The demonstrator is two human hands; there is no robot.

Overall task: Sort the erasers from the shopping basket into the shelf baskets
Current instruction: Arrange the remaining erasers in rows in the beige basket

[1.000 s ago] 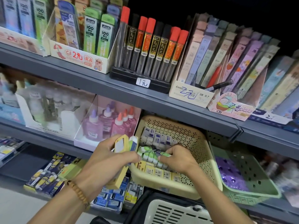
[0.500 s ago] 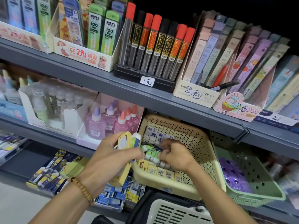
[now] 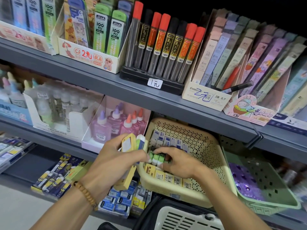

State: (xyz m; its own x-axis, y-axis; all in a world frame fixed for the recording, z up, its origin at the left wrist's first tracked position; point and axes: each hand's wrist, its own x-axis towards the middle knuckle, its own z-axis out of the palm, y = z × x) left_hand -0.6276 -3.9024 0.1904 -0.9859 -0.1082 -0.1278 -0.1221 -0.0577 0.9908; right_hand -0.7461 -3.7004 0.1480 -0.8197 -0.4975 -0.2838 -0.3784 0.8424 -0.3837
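**Operator:** Where do the parts of this step stand?

**Technician:** The beige shelf basket (image 3: 206, 146) sits on the middle shelf, tilted forward, its front rim toward the person. The green shelf basket (image 3: 272, 185) stands just beside it on the right. The shopping basket (image 3: 181, 218) shows at the bottom edge, below both. Inside the beige basket, blue-and-white erasers (image 3: 166, 140) line the back wall and yellow erasers (image 3: 166, 175) line the front rim. The green-and-white erasers (image 3: 157, 158) lie between those two rows, near the left wall.

**Operator:** And the hands?

**Technician:** The left hand (image 3: 113, 165) is curled round a yellow box (image 3: 127, 161) and at least one more eraser (image 3: 140, 141), held upright just outside the left wall. The right hand (image 3: 179, 163) reaches down into the basket, fingers bent onto the green-and-white erasers; whether it pinches them or only presses them into line, I cannot tell.

**Operator:** How is the placement done well?

**Technician:** In my judgement, seat each green-and-white eraser flush against its neighbours, long sides touching, so the row stays square to the left wall. Keep the fingertips low. Avoid dragging the yellow front row forward, since the tilt favours sliding. Hold the left-hand stock clear of the rim until the row is settled
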